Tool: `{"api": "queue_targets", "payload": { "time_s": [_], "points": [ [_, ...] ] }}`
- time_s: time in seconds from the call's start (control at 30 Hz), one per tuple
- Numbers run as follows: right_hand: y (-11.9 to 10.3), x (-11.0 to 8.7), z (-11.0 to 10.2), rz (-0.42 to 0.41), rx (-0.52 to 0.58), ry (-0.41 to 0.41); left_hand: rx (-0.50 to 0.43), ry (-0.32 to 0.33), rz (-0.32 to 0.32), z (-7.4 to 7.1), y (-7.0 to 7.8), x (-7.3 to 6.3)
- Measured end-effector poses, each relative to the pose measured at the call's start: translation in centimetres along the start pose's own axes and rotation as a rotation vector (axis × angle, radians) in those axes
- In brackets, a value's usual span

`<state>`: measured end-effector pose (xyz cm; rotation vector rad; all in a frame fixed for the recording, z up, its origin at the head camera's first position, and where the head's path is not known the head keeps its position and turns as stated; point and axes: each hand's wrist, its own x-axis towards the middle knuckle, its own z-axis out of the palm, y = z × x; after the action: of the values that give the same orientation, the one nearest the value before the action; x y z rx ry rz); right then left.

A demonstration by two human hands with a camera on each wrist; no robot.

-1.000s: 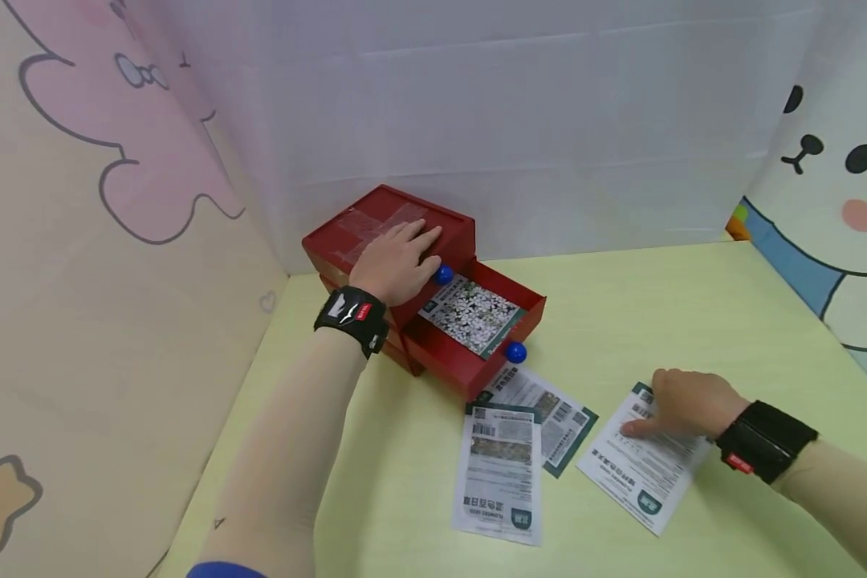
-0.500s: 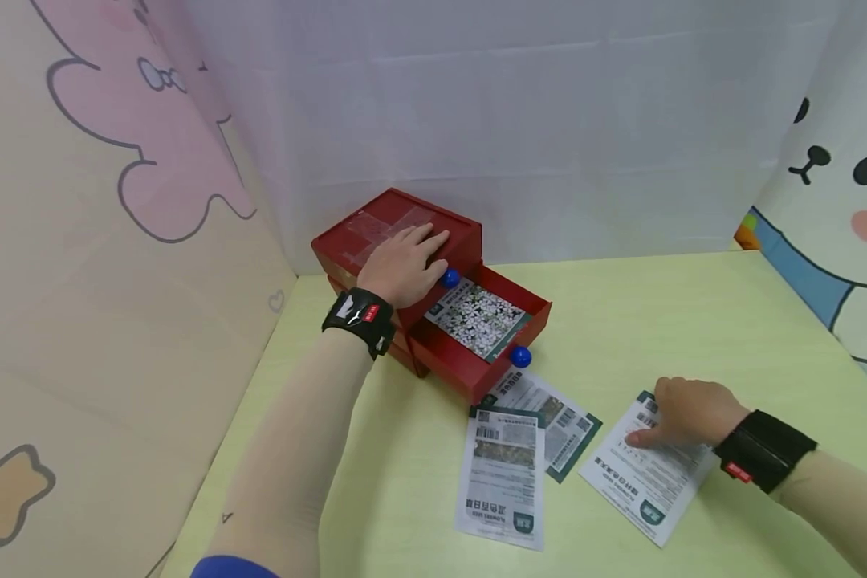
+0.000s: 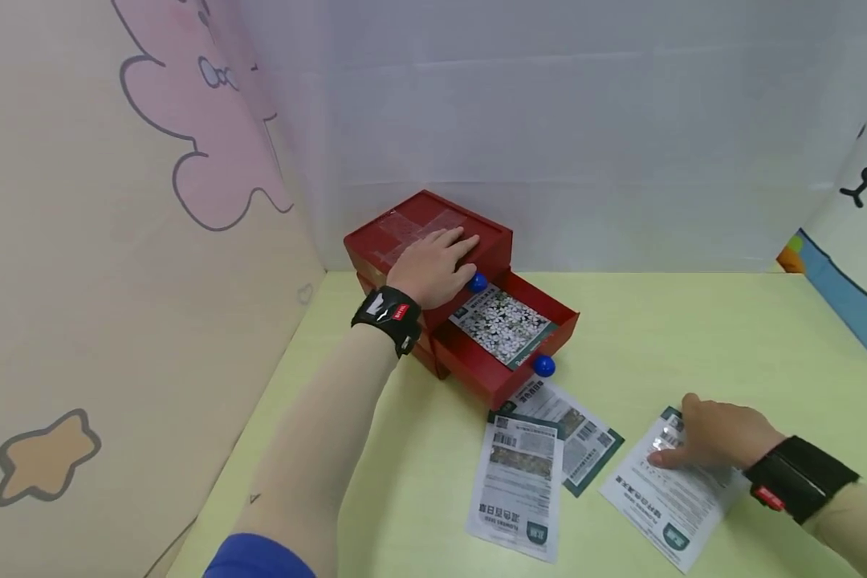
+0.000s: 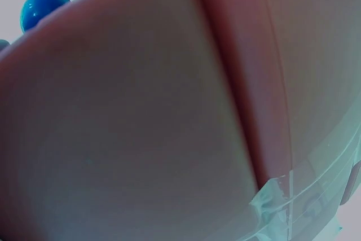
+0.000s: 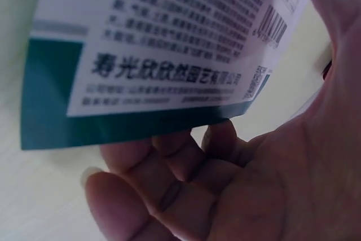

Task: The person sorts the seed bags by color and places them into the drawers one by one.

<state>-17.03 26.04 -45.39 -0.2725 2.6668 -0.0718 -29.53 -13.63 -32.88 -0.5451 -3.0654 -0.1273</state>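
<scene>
A red box of drawers (image 3: 372,239) stands at the back left of the table. My left hand (image 3: 432,269) rests on its taped top with straight, spread fingers, the thumb near the upper blue knob (image 3: 478,282). Below, an open drawer (image 3: 470,369) holds a seed packet printed with white flowers (image 3: 502,323). At right, my right hand (image 3: 726,433) pinches the far edge of another seed packet (image 3: 661,506), thumb over it. The right wrist view shows the curled fingers (image 5: 127,156) under the green end of the packet. In the left wrist view the hand fills most of the frame.
Two more seed packets lie back side up on the table: one (image 3: 516,498) overlaps the other (image 3: 585,441), whose end runs under the drawer front. A blue knob (image 3: 544,366) sticks out of that front. A white cloth (image 3: 585,160) hangs behind the pale yellow table (image 3: 665,337).
The head view has turned left, so everything appears further right. Both hands keep nearly the same places: the left on the box, the right on the seed packet. The drawer stays open.
</scene>
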Motion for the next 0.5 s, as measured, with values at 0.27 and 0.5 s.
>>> {"api": "queue_targets", "payload": {
  "time_s": [0.27,0.5],
  "points": [
    [1.2,0.3,1.1,0.033,0.047,-0.042,0.009,-0.008,0.013,0.3,0.8,0.9],
    [1.6,0.7,1.0,0.018,0.065,-0.05,0.0,0.004,0.031,0.6,0.6,1.6]
  ]
}}
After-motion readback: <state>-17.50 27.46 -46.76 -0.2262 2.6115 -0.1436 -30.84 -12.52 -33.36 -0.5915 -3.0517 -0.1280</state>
